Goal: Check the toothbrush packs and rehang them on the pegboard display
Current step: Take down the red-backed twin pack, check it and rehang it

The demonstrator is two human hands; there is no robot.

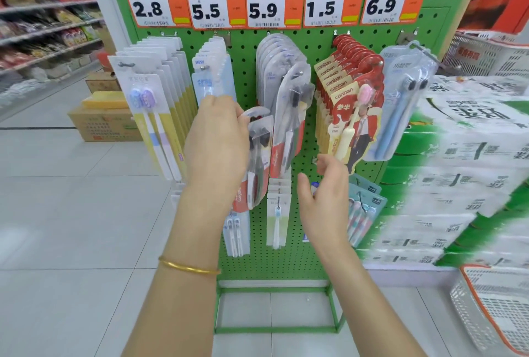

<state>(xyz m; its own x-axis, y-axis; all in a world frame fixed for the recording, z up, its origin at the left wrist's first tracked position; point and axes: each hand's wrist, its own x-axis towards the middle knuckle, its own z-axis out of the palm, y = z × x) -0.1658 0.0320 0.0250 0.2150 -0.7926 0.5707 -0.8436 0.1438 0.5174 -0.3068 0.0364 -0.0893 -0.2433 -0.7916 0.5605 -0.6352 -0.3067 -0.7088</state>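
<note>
Toothbrush pack [259, 162]: glossy clear blister, red card | left hand [217, 139] gripped it | right hand [323, 193] loosely spread, held nothing | green perforated pegboard [315, 41]: five upper bunches [282, 70]

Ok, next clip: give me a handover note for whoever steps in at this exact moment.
Left hand grips one red-and-clear toothbrush pack, off its hook, in front of the pegboard.
Right hand open, holding nothing, just below the canban packs.
Matching packs hang on the middle hook.
Done: held pack taken down.
Left: check it, rehang it there.
</note>
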